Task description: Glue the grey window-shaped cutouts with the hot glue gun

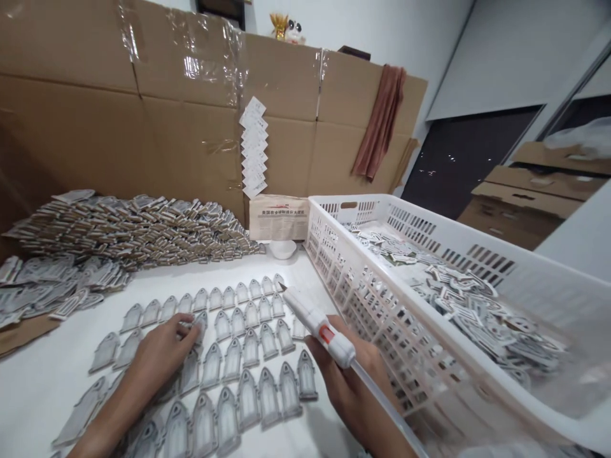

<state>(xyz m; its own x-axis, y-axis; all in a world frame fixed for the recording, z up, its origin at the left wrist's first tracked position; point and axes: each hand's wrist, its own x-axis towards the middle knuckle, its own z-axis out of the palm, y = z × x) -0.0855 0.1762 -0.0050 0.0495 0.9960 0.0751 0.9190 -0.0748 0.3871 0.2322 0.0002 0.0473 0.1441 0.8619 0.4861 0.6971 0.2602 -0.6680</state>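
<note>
In my right hand (348, 375) is a white hot glue gun (310, 312) with an orange-red mark on its side. A translucent glue stick (382, 397) runs out of its back, and its nozzle points to the far left, over the end of the back row. My left hand (167, 343) reaches over the rows with thumb and fingers closed on a small grey arched cutout (202, 323). Rows of matching arched cutouts (248, 397) lie face up on the white table (317, 432). My left forearm hides some of them.
A large heap of cutouts (143, 229) leans against the cardboard wall (191, 140) at the back left. To the right stands a white plastic basket (353, 299) with loose cutouts inside. A small white bowl (282, 249) sits before a folded newspaper (279, 219). A brown cloth (382, 127) hangs behind.
</note>
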